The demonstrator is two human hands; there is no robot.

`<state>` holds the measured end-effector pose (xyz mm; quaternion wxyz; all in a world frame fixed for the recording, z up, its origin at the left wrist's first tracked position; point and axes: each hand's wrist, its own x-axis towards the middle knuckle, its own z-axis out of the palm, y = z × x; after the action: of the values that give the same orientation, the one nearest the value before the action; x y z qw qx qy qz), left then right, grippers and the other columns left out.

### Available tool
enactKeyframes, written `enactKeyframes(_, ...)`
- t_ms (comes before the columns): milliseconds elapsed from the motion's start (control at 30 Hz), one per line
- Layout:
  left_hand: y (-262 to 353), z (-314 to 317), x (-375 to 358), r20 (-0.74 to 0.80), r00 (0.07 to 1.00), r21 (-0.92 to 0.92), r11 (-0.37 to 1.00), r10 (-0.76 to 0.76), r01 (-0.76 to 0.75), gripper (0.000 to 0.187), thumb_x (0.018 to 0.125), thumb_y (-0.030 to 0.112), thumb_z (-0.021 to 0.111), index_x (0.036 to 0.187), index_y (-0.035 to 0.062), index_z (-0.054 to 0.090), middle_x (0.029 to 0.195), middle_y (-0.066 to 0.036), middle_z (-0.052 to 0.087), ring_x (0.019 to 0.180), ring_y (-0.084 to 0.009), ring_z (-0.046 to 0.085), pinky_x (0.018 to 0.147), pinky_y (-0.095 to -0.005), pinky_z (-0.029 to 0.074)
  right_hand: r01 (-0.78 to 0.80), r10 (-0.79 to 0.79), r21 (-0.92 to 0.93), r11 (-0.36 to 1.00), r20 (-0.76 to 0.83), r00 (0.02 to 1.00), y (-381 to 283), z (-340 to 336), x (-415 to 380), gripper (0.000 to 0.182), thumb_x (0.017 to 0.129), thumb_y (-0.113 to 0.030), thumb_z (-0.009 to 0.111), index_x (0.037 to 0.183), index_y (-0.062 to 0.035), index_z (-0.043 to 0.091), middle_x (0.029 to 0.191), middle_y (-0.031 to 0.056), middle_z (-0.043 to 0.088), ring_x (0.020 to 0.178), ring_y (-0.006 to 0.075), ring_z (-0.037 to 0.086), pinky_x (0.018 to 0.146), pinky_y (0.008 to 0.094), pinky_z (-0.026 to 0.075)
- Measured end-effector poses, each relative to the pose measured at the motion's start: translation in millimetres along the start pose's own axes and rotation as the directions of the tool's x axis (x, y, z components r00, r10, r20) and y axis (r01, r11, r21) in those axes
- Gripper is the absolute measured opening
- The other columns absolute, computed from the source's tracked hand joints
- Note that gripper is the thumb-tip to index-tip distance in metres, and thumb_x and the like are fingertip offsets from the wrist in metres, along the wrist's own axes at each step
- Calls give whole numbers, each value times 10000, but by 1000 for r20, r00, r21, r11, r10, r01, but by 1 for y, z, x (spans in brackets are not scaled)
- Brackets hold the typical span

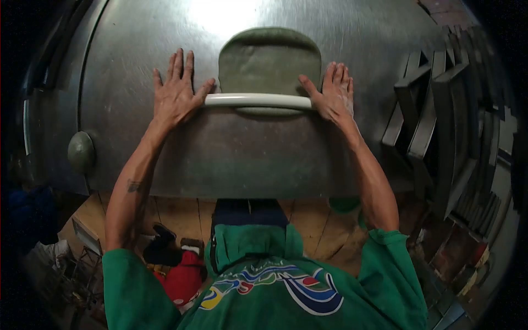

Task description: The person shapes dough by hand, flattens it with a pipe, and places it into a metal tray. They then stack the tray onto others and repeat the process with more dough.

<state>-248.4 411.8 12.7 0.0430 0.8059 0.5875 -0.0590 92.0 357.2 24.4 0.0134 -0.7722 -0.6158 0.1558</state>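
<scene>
A white rolling pin (256, 100) lies crosswise over the near part of a flat, greenish-grey slab of dough-like material (269, 63). The slab has rounded corners, and a thin strip of it shows below the pin. My left hand (179, 93) is at the pin's left end, palm down, with fingers stretched away from me and the thumb near the pin. At the right end, my right hand (334, 96) rests palm down with fingers extended and the thumb over the slab. Both palms hide the pin's ends. Neither hand wraps around it.
The slab lies on a metal-topped table (264, 154). A rounded greenish lump (81, 151) sits near its left edge. Angular metal pieces (412, 110) stand along the right side. On the floor lies a red item (184, 278), and a green round object (344, 204) shows below the table edge.
</scene>
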Motion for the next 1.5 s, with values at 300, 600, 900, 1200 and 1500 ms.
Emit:
enactKeyframes(300, 9, 6, -75, -129, 991, 66, 998, 32, -23, 732, 951, 549, 324, 1477, 43, 257, 1543, -144, 224, 1437, -273, 190, 1143, -572, 7, 98, -111, -74, 993, -207, 972, 9, 27, -63, 1154, 769, -813, 416, 1393, 146, 270, 1448, 370, 234, 1382, 480, 188, 1144, 524, 101)
enactKeyframes(600, 21, 6, -145, -181, 983, 1, 999, 38, -38, 658, 967, 486, 387, 1462, 60, 303, 1523, -72, 305, 1427, -191, 228, 1169, -485, -20, 222, -208, 4, 975, -335, 919, 15, 37, -118, 1064, 774, -730, 544, 1252, 212, 422, 1345, 376, 389, 1341, 494, 267, 1117, 520, 219)
enactKeyframes(900, -7, 16, -158, -373, 906, -400, 847, 198, -350, 356, 879, 132, 646, 1167, 11, 475, 1140, -171, 513, 1099, -340, 485, 972, -472, 394, 489, -478, -19, 872, -243, 844, 55, 35, -122, 535, 839, -409, 661, 1188, -28, 521, 1172, 221, 482, 1040, 377, 470, 919, 535, 370)
enactKeyframes(1200, 7, 17, -55, -447, 893, -120, 993, -59, 6, 436, 979, 351, 399, 1301, 94, 541, 1498, -108, 343, 1407, -284, 268, 1123, -599, 84, 229, -260, -127, 965, -560, 786, 42, 30, -45, 442, 929, -389, 497, 1250, -93, 564, 1200, 219, 541, 1106, 395, 475, 971, 496, 341)
enactKeyframes(1500, 3, -28, 146, -278, 919, -474, 872, -281, 123, 501, 982, 431, 328, 1252, 100, 590, 1430, -115, 446, 1369, -347, 325, 1096, -643, 87, -66, 227, 295, 953, -557, 799, 9, -35, 103, 475, 929, -416, 465, 1132, -14, 614, 1196, 281, 522, 1094, 447, 495, 942, 504, 396)
